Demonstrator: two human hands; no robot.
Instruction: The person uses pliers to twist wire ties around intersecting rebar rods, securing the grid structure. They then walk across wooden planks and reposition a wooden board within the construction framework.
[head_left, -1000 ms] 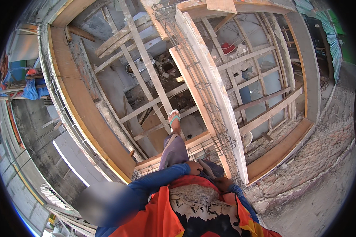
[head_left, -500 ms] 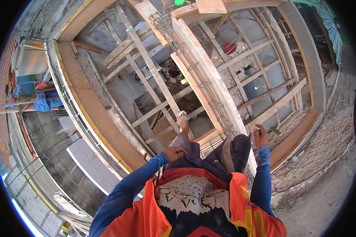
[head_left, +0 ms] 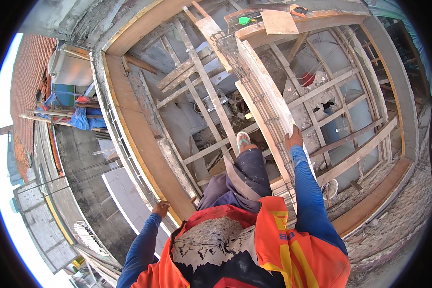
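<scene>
My right hand [head_left: 294, 138] grips the top edge of a pale formwork board [head_left: 266, 79], which runs along a cage of steel rebar [head_left: 254, 91]. My left hand [head_left: 161, 209] hangs with its fingers loosely apart and nothing in them, near the brown plywood side [head_left: 137, 129] of the left beam form. Whether it touches that form, I cannot tell. Below me one foot in a slipper [head_left: 243, 140] stands on a narrow wooden batten [head_left: 209, 84]. My other foot is hidden.
Wooden battens cross openings on both sides, with a lower level showing beneath. On the far beam lie a plywood square [head_left: 279, 22], a green object [head_left: 245, 20] and an orange-handled saw [head_left: 298, 10]. A white bucket [head_left: 330, 188] is at right; blue sheeting [head_left: 84, 118] hangs at left.
My right hand has moved forward and left onto the board. My left hand has swung out left, away from my thigh. My body and the view have shifted.
</scene>
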